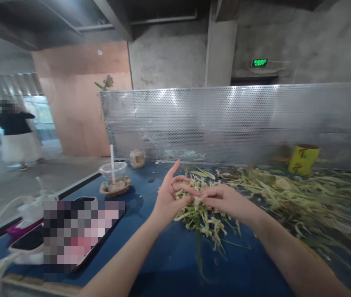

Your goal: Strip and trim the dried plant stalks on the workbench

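A loose heap of pale green plant pieces point(215, 229) lies on the blue table top point(150, 255). Over the heap, my left hand point(171, 196) has its index finger raised, while its other fingers curl and its thumb points toward the right hand. From the right, my right hand point(223, 200) meets it with thumb and fingers pinched together. Between the two sets of fingertips is a small pale plant piece point(198, 201), partly hidden by the fingers.
Long green stalks point(287, 198) spread over the right side, with a yellow container point(304, 159) behind. At left are a clear cup point(118, 171) with a straw, a tablet point(101, 235), phones and cables. A perforated metal panel point(194, 119) stands behind; a person point(17, 132) is farther off.
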Action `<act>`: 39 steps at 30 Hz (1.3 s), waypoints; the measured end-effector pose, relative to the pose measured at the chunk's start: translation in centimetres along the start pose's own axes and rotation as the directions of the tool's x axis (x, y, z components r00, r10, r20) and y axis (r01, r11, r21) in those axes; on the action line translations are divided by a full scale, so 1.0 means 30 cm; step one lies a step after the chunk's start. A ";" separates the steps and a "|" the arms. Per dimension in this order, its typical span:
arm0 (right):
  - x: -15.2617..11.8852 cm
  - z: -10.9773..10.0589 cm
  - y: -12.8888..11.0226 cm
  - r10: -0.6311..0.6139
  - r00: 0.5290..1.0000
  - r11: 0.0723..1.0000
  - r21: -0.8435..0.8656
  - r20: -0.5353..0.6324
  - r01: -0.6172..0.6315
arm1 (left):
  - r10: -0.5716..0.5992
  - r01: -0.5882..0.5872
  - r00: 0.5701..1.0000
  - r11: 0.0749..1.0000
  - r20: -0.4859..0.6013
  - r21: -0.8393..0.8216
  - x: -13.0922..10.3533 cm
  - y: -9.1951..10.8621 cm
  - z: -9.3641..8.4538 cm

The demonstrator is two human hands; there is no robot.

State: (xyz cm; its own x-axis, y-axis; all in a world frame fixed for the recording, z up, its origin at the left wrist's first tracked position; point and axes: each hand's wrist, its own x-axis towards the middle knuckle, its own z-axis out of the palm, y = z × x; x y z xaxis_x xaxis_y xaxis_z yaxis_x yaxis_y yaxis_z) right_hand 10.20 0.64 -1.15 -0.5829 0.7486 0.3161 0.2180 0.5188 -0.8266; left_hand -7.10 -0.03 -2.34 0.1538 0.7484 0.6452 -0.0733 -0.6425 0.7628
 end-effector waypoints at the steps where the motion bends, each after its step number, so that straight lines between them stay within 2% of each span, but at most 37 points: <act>1: -0.002 0.001 0.009 0.004 1.000 1.000 0.005 0.003 -0.004 | -0.003 0.004 1.000 1.000 0.010 -0.009 -0.002 -0.001 0.001; 3: -0.005 0.002 0.022 0.040 0.999 0.999 0.021 -0.004 -0.039 | -0.026 0.027 0.999 0.999 0.032 -0.030 -0.005 -0.003 0.003; 10: -0.010 0.024 0.040 0.161 0.987 0.954 0.257 -0.004 -0.155 | -0.092 0.095 0.995 0.985 0.028 -0.142 -0.002 -0.011 0.009; 15: -0.012 0.032 0.040 0.181 0.980 0.959 0.238 -0.085 -0.156 | -0.151 0.156 0.988 0.971 0.043 -0.179 -0.006 -0.005 0.027; 17: -0.016 0.027 0.041 0.138 0.978 0.980 0.164 -0.155 -0.112 | -0.180 0.180 0.984 0.961 0.022 -0.212 -0.011 -0.006 0.034; 20: -0.026 0.014 0.042 -0.032 0.958 0.999 0.033 -0.286 0.043 | -0.214 0.207 0.977 0.950 -0.007 -0.232 -0.017 -0.011 0.043; 23: -0.038 0.007 0.034 -0.255 0.900 0.966 -0.126 -0.353 0.225 | -0.215 0.213 0.977 0.953 0.014 -0.215 -0.022 -0.011 0.052; 26: -0.048 0.013 0.020 -0.397 0.849 0.911 -0.259 -0.349 0.320 | -0.186 0.189 0.982 0.964 0.034 -0.186 -0.031 -0.001 0.063; 31: -0.054 0.041 0.016 -0.439 0.815 0.881 -0.358 -0.377 0.309 | -0.225 0.223 0.974 0.970 -0.017 -0.094 -0.046 0.022 0.072; 34: -0.056 0.063 0.026 -0.426 0.756 0.890 -0.377 -0.497 0.254 | -0.261 0.259 0.965 0.964 -0.035 -0.052 -0.046 0.026 0.071; 37: -0.059 0.082 0.035 -0.409 0.703 0.902 -0.373 -0.582 0.216 | -0.362 0.355 0.930 0.930 -0.067 -0.096 -0.039 0.019 0.067; 39: -0.061 0.090 0.041 -0.403 0.704 0.904 -0.377 -0.585 0.204 | -0.412 0.401 0.909 0.907 -0.066 -0.132 -0.035 0.013 0.061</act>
State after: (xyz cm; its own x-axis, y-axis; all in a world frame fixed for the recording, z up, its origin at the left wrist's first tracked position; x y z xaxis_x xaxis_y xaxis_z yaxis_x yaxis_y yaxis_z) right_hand 9.41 -1.21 -4.00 -0.0399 0.5594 0.8280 0.3729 0.7771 -0.5070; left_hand -5.49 -1.36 -2.80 0.1052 0.9555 0.2755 -0.1344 -0.2608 0.9560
